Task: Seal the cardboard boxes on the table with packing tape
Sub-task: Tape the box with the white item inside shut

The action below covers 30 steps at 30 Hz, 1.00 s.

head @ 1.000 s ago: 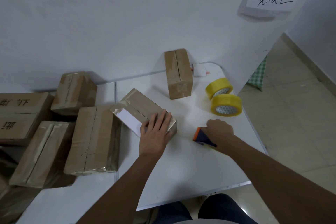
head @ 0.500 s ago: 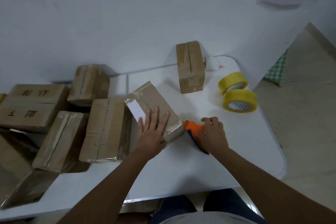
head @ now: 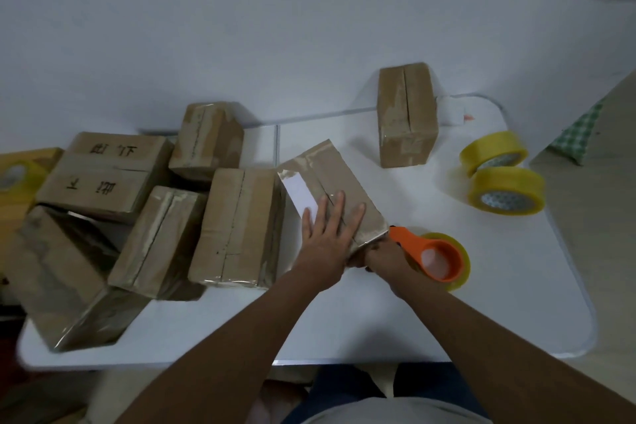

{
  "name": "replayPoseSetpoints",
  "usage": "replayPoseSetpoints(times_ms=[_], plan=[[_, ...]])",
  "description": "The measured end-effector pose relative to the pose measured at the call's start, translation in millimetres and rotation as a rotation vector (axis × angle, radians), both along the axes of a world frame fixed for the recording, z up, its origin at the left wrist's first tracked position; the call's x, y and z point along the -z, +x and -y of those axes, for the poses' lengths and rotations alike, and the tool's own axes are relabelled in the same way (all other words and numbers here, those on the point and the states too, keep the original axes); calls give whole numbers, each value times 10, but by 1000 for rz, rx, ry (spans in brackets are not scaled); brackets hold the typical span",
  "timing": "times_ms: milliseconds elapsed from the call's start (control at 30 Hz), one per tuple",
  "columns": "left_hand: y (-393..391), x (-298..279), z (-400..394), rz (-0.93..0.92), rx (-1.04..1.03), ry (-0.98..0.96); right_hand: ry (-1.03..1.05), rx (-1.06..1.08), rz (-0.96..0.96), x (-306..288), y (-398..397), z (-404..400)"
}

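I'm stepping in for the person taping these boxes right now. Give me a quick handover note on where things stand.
Left hand: flat on the box at table centre, pressing it down.
Right hand: grips the orange tape dispenser, its nose at the box's near corner.
Two spare yellow tape rolls lie to the right; one box stands at the back, more boxes piled left.
Done: no fresh tape strip is visible on this box.
Left: tape it, then check the other boxes.

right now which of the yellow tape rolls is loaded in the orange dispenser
The roll nearest the right hand, at the near corner of the pressed box. The two loose rolls sit bare near the table's right edge.
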<state>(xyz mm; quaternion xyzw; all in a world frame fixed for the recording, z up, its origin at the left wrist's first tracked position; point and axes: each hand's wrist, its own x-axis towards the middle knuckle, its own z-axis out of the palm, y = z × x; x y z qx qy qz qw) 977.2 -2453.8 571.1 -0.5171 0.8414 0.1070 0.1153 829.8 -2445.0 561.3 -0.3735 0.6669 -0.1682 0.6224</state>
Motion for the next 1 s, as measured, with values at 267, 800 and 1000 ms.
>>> replayPoseSetpoints(times_ms=[267, 800, 1000], plan=[[23, 28, 32, -12, 11, -25, -101, 88, -182, 48, -177, -104], [513, -102, -4, -149, 189, 25, -106, -126, -663, 276, -642, -413], [578, -55, -202, -243, 81, 10, -153, -333, -625, -333, -558, -234]])
